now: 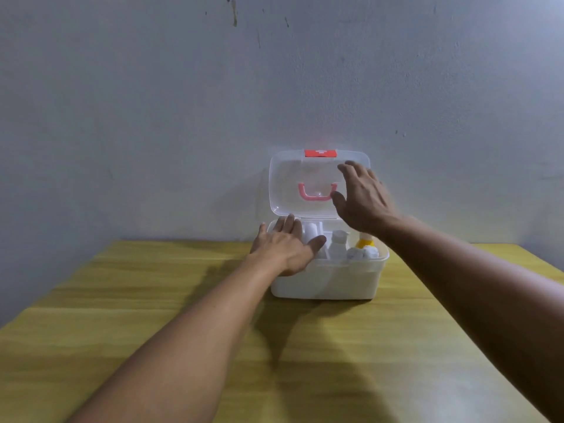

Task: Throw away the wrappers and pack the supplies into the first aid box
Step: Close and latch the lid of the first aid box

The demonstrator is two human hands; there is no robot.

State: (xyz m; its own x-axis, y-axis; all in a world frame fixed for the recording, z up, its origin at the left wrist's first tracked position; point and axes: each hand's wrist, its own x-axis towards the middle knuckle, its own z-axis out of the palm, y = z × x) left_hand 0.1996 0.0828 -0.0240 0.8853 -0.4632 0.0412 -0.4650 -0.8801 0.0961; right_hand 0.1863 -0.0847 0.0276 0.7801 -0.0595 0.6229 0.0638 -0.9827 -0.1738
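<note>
Now the left hand [287, 245] rests on the first aid box [329, 279], right hand [360, 196] at its lid [293, 184].

Head view only: looking forward and slightly down across the table [152, 300], facing the wall [152, 117], first aid box [323, 282] mid-distance, centred.

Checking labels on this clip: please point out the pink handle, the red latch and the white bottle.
pink handle [317, 195]: head view, on its bottom bar, seen through the clear lid.
red latch [320, 153]: head view, middle of the clasp on the lid's top edge.
white bottle [338, 246]: head view, its body, inside the box.
</note>
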